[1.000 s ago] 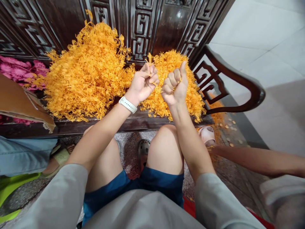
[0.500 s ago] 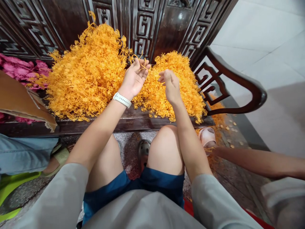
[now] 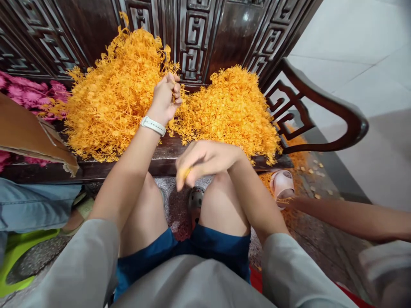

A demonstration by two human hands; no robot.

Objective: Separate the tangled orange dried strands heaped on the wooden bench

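Left fingers [image 3: 176,89] curled at the larger orange heap [image 3: 112,98]; right fingers [image 3: 185,172], blurred, pinch a yellow piece [image 3: 184,173] (no readable writing!) below them.

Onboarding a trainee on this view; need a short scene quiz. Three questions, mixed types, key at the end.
1. True or false: the white wristband is on the wrist of the left hand.
2. Multiple choice: what colour are the flowers at the picture's left edge, partly hidden by the cardboard?
A. Blue
B. Pink
C. White
3. Fill in the colour: the right hand, held above the knees, has a small ____ piece between its thumb and fingers.

Key: 1. True. 2. B. 3. Yellow.
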